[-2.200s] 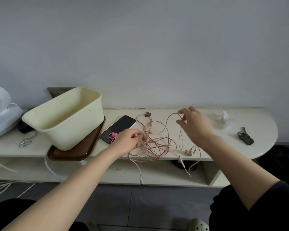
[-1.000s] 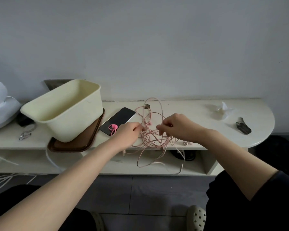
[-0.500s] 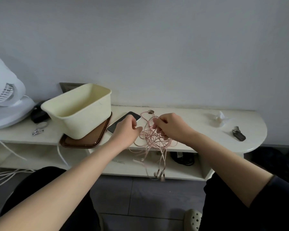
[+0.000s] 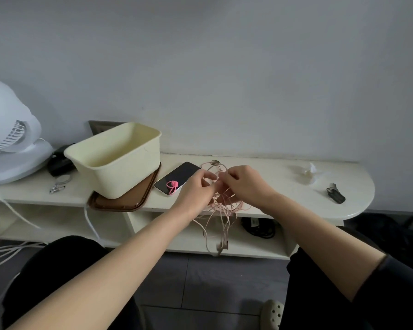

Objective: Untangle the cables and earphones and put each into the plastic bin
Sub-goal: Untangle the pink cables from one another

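Pinching earphones point(image 4: 225, 209), left hand point(image 4: 196, 189), right hand point(image 4: 246, 184), seemingly tangled

A person, seen from a camera on their own head. Both forearms are bare, as are the left hand point(image 4: 196, 190) and right hand point(image 4: 247, 184). The right arm wears a dark, nearly black sleeve point(image 4: 396, 289) that ends near the elbow with a narrow hem at its edge. Both legs are in plain black trousers point(image 4: 57, 272) of matte, unmarked cloth. Beside the right leg is the toe of a pale cream clog point(image 4: 272, 312) dotted with round holes.
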### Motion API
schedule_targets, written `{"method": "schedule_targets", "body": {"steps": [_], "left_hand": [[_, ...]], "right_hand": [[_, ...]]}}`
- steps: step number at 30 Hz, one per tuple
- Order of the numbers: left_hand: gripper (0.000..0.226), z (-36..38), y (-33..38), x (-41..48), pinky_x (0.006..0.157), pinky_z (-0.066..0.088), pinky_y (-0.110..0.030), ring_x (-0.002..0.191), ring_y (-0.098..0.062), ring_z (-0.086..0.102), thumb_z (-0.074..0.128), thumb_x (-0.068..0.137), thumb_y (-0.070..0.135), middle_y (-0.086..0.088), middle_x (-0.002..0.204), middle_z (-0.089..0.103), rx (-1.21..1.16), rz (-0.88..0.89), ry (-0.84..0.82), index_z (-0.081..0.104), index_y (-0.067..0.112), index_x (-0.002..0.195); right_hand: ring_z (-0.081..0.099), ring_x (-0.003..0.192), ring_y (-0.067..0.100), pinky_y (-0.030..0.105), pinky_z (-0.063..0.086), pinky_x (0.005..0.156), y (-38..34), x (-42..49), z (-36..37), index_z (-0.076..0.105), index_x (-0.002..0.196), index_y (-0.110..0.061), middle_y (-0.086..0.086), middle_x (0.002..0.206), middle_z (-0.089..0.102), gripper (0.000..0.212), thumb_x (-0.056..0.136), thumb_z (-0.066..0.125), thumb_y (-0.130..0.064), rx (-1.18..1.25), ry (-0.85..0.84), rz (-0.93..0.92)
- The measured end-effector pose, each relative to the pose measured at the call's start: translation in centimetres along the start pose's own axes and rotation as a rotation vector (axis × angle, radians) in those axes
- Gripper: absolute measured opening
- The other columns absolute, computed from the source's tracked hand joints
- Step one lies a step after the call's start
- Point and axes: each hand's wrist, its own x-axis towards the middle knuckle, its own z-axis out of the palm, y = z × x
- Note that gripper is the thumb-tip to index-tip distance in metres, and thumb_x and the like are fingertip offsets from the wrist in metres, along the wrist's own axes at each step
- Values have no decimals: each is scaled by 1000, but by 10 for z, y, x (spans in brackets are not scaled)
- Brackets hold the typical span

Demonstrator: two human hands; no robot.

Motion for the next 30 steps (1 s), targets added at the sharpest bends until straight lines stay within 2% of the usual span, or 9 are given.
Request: {"method": "schedule_targets", "body": {"steps": [4,6,9,15,18,22,25,28,30], "left_hand": [[22,-2,1,0,57,34,-12,56,3,51,53,94,27,15,56,58,106,64,-125,62,21,75],[33,-2,-1,-1,57,31,-18,57,-6,46,52,94,37,11,55,52,140,46,-178,61,23,65],[35,-5,-7,1,59,28,-27,67,-18,39,49,95,39,-11,74,46,198,61,-209,60,20,67],[33,-6,-6,1,76,44,-27,66,-10,56,46,98,22,3,64,59,88,66,-270,58,16,69],[34,-7,-10,1,75,47,-30,55,-13,55,44,99,23,4,51,48,72,9,-331,56,15,68],[34,-17,-21,1,56,50,-26,42,-8,41,43,100,24,6,44,41,152,-67,-430,55,11,71],[30,-26,-24,2,44,33,-18,43,-6,28,43,100,23,6,53,32,238,-46,-363,58,14,76],[30,-25,-21,8,45,24,-21,45,-7,24,46,98,28,7,53,25,321,38,-299,65,21,76],[30,-20,-17,11,47,24,-22,46,-7,25,48,97,30,8,50,26,348,72,-291,68,22,77]], "right_hand": [[64,53,20,24,57,55,-1,-3,-3,58,73,-4,11,64,64,31,98,46,-17,-11,-13,-8],[65,59,27,27,57,56,-1,-2,-5,59,75,-5,14,69,66,30,98,45,-18,-5,-11,3],[64,63,24,26,53,55,3,2,-14,56,73,-9,6,70,64,31,99,42,-18,-40,44,44],[60,53,18,23,53,47,19,11,-33,53,78,-4,7,66,57,31,100,33,-14,-104,141,177],[56,55,20,36,55,65,36,20,-47,52,86,-2,8,66,54,23,98,33,-10,-159,218,210],[53,55,21,32,50,58,61,27,-73,51,90,-1,9,66,53,19,98,36,-11,-175,316,293],[54,55,21,31,49,60,74,24,-77,56,85,-2,9,66,58,29,98,38,-20,-344,218,360],[64,76,27,30,47,71,69,13,-62,55,74,-7,9,79,66,45,99,36,-39,-747,42,405],[59,103,29,30,39,77,55,9,-47,57,96,-6,13,108,63,41,99,36,-41,-875,45,304]]}}
